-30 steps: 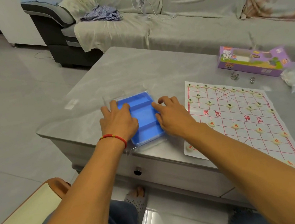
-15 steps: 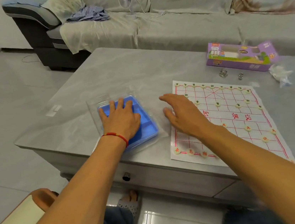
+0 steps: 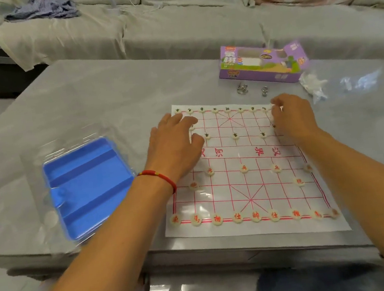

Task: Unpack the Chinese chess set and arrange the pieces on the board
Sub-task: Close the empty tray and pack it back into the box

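Head view: blue tray [image 3: 89,187] apparently holds no pieces.

The paper board [image 3: 251,181] carries red river characters across its middle, seen upside down, among them 汉 and 界. Round pieces along its near edge bear red characters: 相 [image 3: 217,219], 仕 [image 3: 237,217], 帥 [image 3: 255,216], 仕 again. The purple box [image 3: 261,66] shows the letters "XIANG QI"; its other print is too blurred.

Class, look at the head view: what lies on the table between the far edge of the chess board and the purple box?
In the head view, two small metal pieces lie on the grey table between the chess board and the purple box.
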`<state>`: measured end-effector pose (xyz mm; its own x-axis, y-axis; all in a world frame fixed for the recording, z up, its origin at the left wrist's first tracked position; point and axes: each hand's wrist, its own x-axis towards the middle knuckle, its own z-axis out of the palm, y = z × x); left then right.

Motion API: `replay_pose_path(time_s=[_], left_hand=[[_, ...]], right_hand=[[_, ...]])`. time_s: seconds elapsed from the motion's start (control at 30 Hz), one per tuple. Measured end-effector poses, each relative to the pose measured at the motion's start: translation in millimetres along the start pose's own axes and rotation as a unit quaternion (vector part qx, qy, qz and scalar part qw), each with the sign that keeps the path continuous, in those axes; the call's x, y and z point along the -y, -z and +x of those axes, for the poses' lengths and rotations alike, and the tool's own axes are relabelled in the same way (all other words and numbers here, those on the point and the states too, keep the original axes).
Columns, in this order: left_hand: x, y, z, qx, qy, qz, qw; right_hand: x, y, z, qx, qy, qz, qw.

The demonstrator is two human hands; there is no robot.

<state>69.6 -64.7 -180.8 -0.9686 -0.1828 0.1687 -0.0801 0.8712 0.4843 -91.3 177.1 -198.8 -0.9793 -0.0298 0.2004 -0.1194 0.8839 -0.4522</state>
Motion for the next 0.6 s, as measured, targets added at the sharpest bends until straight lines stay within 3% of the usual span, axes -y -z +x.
replay_pose_path(time_s=[0.33,0.47,0.6], left_hand=[[-12,-18,31,0.001,0.026,-0.049,0.998],[-18,-20,36,-0.003,0.025,-0.059,0.998],[-21,-25,38,-0.011,0.043,-0.078,0.996]], right_hand=[[-4,-25,109,0.118,0.025,-0.035,0.992],[-22,-11,106,0.055,0.006,0.045,0.997],[-50,12,78,0.102,-0.04,0.132,0.985]])
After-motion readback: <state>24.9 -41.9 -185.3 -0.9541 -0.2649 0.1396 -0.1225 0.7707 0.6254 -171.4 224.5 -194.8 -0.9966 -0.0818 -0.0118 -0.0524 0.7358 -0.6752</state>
